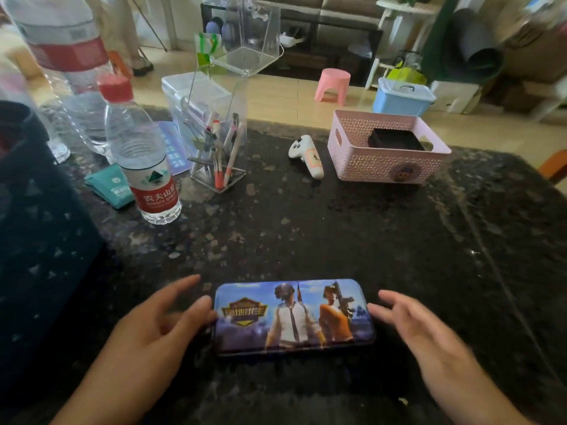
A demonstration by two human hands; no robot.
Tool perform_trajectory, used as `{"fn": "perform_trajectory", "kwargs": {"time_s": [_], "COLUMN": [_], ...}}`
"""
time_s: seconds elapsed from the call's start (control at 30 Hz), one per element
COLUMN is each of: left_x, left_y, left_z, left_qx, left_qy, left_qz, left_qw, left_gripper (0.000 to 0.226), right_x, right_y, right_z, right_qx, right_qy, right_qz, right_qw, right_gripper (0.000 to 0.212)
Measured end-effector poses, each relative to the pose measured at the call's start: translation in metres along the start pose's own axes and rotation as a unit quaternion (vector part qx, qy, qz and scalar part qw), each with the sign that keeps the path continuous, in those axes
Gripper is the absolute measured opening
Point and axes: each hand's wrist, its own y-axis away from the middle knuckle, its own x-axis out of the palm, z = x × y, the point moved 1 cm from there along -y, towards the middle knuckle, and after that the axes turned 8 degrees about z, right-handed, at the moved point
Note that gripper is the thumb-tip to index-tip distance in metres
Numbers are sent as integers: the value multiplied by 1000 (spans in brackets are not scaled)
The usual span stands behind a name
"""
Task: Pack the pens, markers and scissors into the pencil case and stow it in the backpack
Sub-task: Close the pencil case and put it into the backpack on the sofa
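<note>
The pencil case, a flat tin with a printed game picture on its lid, lies closed and lengthwise on the dark speckled table, right between the two hands, which looks like the natural spot for opening it with both at once. The left hand has its fingers straight and spread; the fingertips sit at the case's left end, touching it or all but touching, and grip nothing. The right hand is likewise open and somewhat motion-blurred, its fingertips just at the case's right end; whether they make contact I cannot tell. With a hand at each short end, the likely aim is to steady the tin and lift its lid, so packing seems barely begun. Well beyond the fingertips, up and slightly toward the left hand's side, stands a clear plastic pen holder with the pens upright inside, red-tipped ends down; a binder clip seems to sit among them, and no scissors can be made out. Left of that holder stands a water bottle with a red cap, a teal packet beside it, and larger bottles behind. Far past the right hand's fingers lie a white game controller and a pink perforated basket holding a black box. A dark patterned mass at the left edge, outside the left hand, may be the backpack, kept within reach for stowing.
</note>
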Motion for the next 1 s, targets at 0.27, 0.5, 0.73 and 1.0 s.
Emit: {"fn": "perform_trajectory", "kwargs": {"time_s": [0.27, 0.5, 0.73, 1.0], "left_x": [59, 49, 47, 60], "left_y": [-26, -39, -12, 2], "left_z": [-14, 7, 21, 14], "left_qx": [224, 127, -9, -145], "left_qy": [-429, -526, -398, -405], "left_qz": [62, 175, 22, -70], "left_qw": [873, 823, 917, 900], "left_gripper": [97, 141, 108, 59], "right_x": [64, 79, 51, 51], "right_y": [-28, -43, -31, -29], "right_z": [6, 10, -4, -8], "right_qx": [-270, -212, -21, 100], "right_qy": [499, 530, 484, 318], "right_qz": [-19, 114, -30, -197], "right_qw": [823, 813, 874, 922], "right_gripper": [53, 89, 77, 63]}}
